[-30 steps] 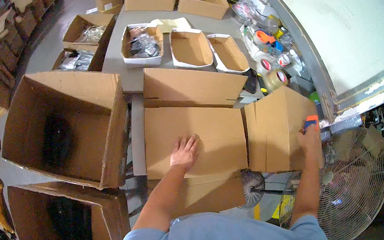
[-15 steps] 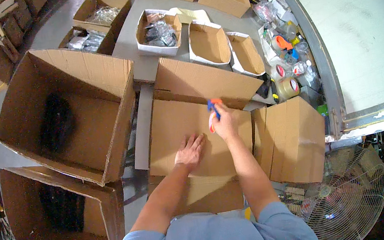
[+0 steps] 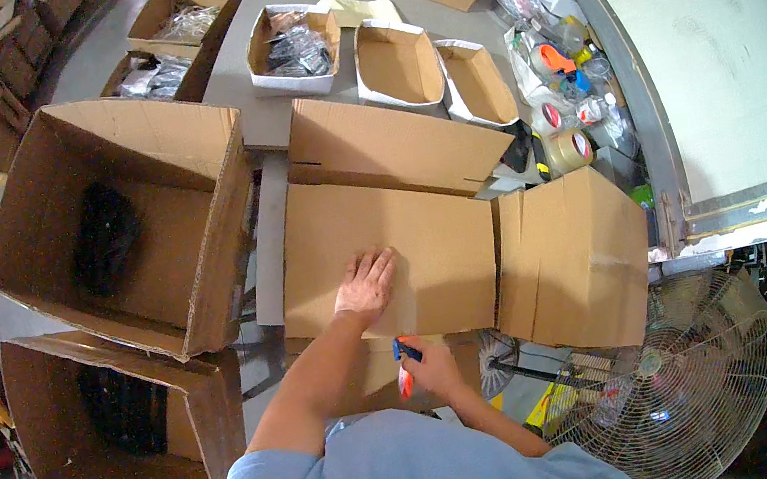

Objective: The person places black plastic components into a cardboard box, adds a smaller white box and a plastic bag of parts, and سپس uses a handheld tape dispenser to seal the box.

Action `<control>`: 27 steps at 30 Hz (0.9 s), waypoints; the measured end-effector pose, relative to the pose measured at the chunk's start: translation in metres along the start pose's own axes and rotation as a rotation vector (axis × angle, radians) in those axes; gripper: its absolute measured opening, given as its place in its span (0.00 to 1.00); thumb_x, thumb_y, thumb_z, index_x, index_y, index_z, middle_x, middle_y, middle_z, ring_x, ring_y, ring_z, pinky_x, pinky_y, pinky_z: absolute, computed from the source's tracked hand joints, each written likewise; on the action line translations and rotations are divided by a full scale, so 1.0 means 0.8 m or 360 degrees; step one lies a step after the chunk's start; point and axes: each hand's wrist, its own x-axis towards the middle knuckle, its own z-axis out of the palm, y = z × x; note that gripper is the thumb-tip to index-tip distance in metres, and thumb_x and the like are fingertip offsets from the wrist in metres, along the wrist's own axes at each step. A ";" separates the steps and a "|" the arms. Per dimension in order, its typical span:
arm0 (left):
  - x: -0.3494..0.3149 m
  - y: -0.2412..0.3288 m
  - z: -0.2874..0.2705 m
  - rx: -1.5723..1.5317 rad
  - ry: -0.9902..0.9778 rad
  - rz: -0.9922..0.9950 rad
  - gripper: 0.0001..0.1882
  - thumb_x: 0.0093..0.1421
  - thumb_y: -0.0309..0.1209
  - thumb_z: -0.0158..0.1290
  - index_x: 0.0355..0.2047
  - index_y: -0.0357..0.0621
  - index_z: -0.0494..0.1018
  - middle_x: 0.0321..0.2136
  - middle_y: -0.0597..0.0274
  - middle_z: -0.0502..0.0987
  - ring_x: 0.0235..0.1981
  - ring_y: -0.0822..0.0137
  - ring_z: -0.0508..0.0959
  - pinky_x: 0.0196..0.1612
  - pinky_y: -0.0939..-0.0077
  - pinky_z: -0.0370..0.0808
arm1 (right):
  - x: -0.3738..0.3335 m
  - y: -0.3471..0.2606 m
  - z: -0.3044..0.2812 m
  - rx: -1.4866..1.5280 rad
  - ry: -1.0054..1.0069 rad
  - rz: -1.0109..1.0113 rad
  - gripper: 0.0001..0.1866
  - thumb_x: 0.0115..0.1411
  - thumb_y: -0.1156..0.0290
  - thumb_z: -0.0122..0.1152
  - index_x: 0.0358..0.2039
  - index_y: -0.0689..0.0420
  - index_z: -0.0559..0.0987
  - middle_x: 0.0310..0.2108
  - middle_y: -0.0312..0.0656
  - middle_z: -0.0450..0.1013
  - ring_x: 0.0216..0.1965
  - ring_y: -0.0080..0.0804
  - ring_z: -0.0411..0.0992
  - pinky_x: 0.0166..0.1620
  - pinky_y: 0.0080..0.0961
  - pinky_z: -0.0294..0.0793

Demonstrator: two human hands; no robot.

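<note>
A cardboard box [image 3: 421, 223] lies in front of me with one flap [image 3: 393, 146] standing up along its far side. My left hand [image 3: 366, 285] rests flat on the box's top panel, fingers stretched out. Just below the panel's near edge, my right hand [image 3: 434, 371] is closed around a small blue and orange tape dispenser [image 3: 406, 349]. A clear strip, possibly tape, seems to run along the panel between the hands, but it is faint. My right hand partly covers the dispenser's handle.
Two large open cartons [image 3: 124, 232] holding dark items stand at left. A closed-looking box [image 3: 569, 259] sits at right, above a wire-caged fan [image 3: 655, 377]. White-rimmed trays [image 3: 397, 65] and tape rolls [image 3: 570, 150] lie farther off.
My right hand has drawn the tape dispenser from the panel's far edge toward me, past its near edge. My left hand stays flat on the panel. The view has shifted slightly.
</note>
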 end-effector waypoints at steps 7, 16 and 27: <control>0.017 0.039 -0.032 0.0166 -0.0348 -0.0181 0.29 0.61 0.47 0.40 0.61 0.53 0.54 0.62 0.61 0.51 0.63 0.58 0.49 0.61 0.45 0.45 | 0.049 0.060 -0.045 0.1802 -0.0729 0.0987 0.17 0.54 0.69 0.56 0.42 0.64 0.77 0.31 0.41 0.76 0.36 0.29 0.73 0.40 0.28 0.71; -0.019 0.067 -0.005 0.0127 -0.0158 0.0184 0.39 0.55 0.53 0.46 0.60 0.40 0.54 0.64 0.55 0.48 0.65 0.57 0.47 0.64 0.57 0.45 | 0.033 -0.036 -0.130 -0.0331 0.0112 -0.0079 0.21 0.51 0.66 0.58 0.44 0.63 0.74 0.44 0.48 0.71 0.42 0.36 0.71 0.45 0.26 0.69; -0.042 0.069 0.026 0.0411 -0.0150 0.0407 0.33 0.57 0.45 0.42 0.60 0.41 0.55 0.61 0.57 0.56 0.62 0.60 0.55 0.63 0.56 0.48 | 0.236 -0.081 -0.013 -0.1306 -0.0096 -0.0012 0.46 0.58 0.37 0.35 0.64 0.63 0.42 0.65 0.56 0.33 0.66 0.57 0.30 0.61 0.60 0.28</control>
